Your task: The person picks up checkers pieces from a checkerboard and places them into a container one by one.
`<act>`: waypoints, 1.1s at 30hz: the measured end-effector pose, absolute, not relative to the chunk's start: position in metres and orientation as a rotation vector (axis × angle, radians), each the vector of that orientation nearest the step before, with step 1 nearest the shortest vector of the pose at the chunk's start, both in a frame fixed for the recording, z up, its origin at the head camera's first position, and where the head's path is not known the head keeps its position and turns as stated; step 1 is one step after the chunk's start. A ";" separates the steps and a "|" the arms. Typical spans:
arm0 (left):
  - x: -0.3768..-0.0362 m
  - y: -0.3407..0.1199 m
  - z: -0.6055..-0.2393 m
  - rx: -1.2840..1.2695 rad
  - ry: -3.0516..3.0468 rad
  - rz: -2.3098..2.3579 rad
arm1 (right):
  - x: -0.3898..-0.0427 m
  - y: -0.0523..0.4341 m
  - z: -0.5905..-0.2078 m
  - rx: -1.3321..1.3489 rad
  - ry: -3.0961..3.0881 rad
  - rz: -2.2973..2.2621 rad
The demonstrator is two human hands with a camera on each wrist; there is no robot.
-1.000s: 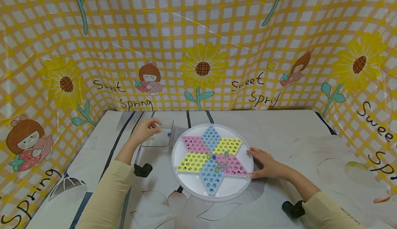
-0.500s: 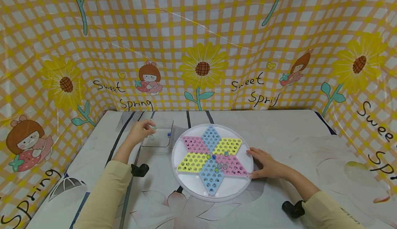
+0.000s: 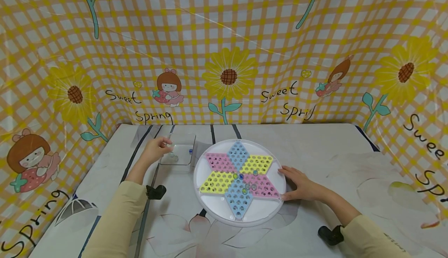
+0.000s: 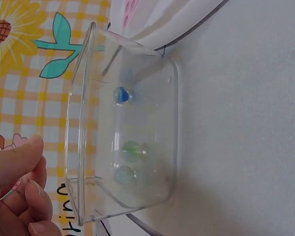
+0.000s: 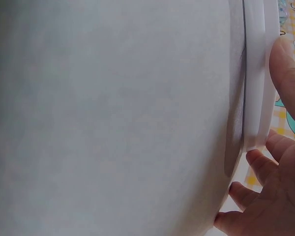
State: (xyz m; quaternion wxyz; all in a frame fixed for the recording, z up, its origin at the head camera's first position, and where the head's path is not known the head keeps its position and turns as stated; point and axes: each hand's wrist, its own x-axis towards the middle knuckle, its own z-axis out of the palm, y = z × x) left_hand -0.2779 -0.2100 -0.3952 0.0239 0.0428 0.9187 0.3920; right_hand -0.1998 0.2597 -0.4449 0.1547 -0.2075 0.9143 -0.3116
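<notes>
Round white perforated board (image 3: 210, 199), clear box (image 3: 183, 161)

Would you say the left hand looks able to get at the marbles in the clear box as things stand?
Probably yes: the left hand hovers at the open-topped clear box, and nothing covers the marbles inside.

Clear plastic box (image 3: 179, 155) upright, three marbles (image 4: 130, 150) inside.

Box (image 4: 152, 123) is looking like clear glossy plastic, marbles (image 4: 122, 95) showing glassy. Board (image 3: 213, 207) is reading as smooth white plastic. Backdrop (image 3: 224, 36) is shining like glossy vinyl; sleeves (image 3: 119, 219) matt cloth.
</notes>
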 end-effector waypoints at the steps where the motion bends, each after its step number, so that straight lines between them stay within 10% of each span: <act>1: -0.278 -0.210 -0.395 0.127 2.841 1.214 | -0.200 0.260 -0.445 -0.600 2.620 -0.897; 33: -0.258 -0.160 -0.372 0.368 2.821 1.204 | -0.202 0.261 -0.449 -0.613 2.624 -0.897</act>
